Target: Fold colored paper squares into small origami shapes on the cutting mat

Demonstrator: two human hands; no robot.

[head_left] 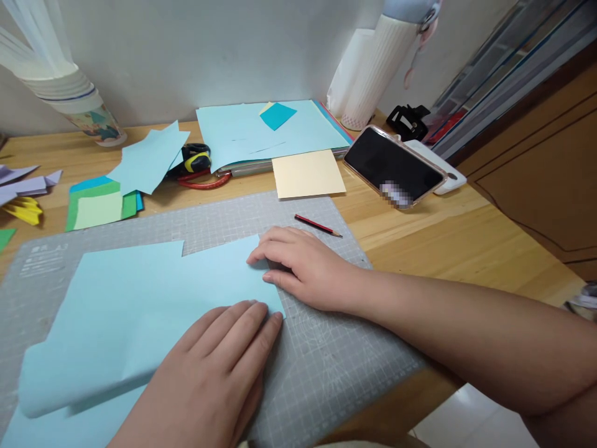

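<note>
A large light blue paper (153,292) lies on the grey cutting mat (321,367), folded over itself, with its left side curling up in a loose bend. Flat on the paper near its lower right corner rests my left hand (219,354), fingers stretched out and side by side. At the paper's right edge is my right hand (308,267), fingers bent and touching the edge, thumb apart from the index finger. Just above that hand a red and black pencil (318,225) lies on the mat.
Behind the mat are a stack of paper (280,140), a cream sheet (308,175), scissors (205,180) and green sheets (97,208). A phone (394,165), a bottle (380,68) and a black clip (408,121) stand right; paper cups (93,115) stand left.
</note>
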